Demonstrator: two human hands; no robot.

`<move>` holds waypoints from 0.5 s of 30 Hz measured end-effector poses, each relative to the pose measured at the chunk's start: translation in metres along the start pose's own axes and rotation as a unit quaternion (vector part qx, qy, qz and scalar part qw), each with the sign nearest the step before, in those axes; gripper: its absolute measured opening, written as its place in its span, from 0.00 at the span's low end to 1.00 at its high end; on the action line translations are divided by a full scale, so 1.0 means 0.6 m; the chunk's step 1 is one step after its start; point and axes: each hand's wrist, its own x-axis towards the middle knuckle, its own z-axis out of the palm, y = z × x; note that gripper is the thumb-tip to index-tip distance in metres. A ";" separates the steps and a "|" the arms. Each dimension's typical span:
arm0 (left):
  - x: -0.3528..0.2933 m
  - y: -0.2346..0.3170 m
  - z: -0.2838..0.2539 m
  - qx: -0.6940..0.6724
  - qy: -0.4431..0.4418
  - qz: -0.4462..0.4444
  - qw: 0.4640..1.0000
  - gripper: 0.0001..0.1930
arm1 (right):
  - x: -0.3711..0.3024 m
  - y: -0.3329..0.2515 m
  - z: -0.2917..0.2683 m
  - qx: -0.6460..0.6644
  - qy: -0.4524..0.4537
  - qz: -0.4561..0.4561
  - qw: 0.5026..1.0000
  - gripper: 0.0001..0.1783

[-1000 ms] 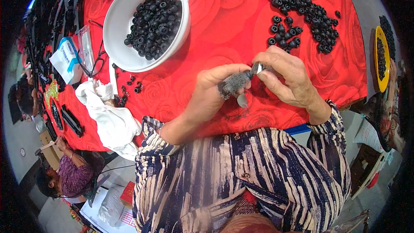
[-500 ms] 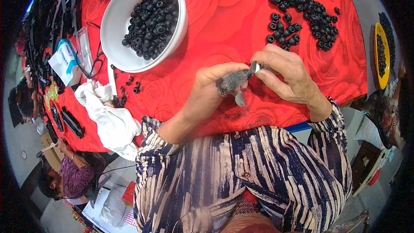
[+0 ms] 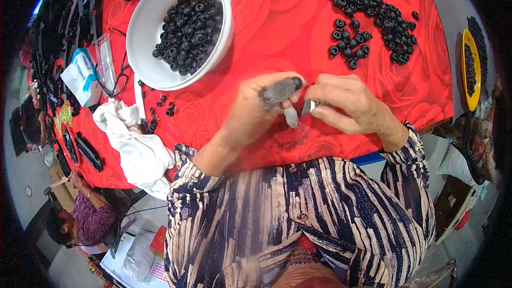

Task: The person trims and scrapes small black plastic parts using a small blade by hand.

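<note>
My left hand (image 3: 240,112) is closed on a small round black part (image 3: 297,82), held near the fingertips. A grey, crumb-covered patch (image 3: 277,94) lies over one finger of that hand, and a pale covering (image 3: 290,117) is on another fingertip. In my right hand (image 3: 352,104) a small flat blade (image 3: 308,107) is pinched between thumb and fingers, just right of the black part and apart from it. Dark crumbs are scattered on the red cloth (image 3: 256,37) below my hands.
A white bowl (image 3: 134,56) of black round parts stands at the upper left. More black parts (image 3: 392,26) lie loose at the upper right. Left are a white cloth (image 3: 133,144), glasses (image 3: 120,82) and long black pieces (image 3: 69,37). A yellow dish (image 3: 465,40) sits far right. Another person (image 3: 96,216) works lower left.
My right hand has drawn the blade down and away from the black part. My left hand has turned slightly, so the black part now shows at its fingertips.
</note>
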 end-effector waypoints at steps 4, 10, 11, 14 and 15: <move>0.002 -0.002 -0.002 -0.023 0.032 -0.013 0.999 0.10 | 0.003 0.002 -0.016 0.030 0.101 0.031 0.994 0.15; 0.000 -0.022 -0.006 0.040 0.018 -0.045 0.998 0.10 | 0.007 0.004 0.008 -0.120 0.143 -0.064 0.980 0.20; 0.001 -0.026 -0.011 0.039 -0.009 -0.060 0.997 0.10 | 0.005 0.002 0.011 -0.148 0.136 -0.081 0.976 0.20; 0.000 -0.024 -0.016 0.032 -0.046 -0.065 0.996 0.06 | 0.000 0.002 0.027 -0.200 0.154 -0.122 0.960 0.21; 0.001 -0.032 -0.023 0.077 -0.054 -0.030 0.995 0.07 | -0.003 0.001 0.029 -0.221 0.159 -0.130 0.953 0.21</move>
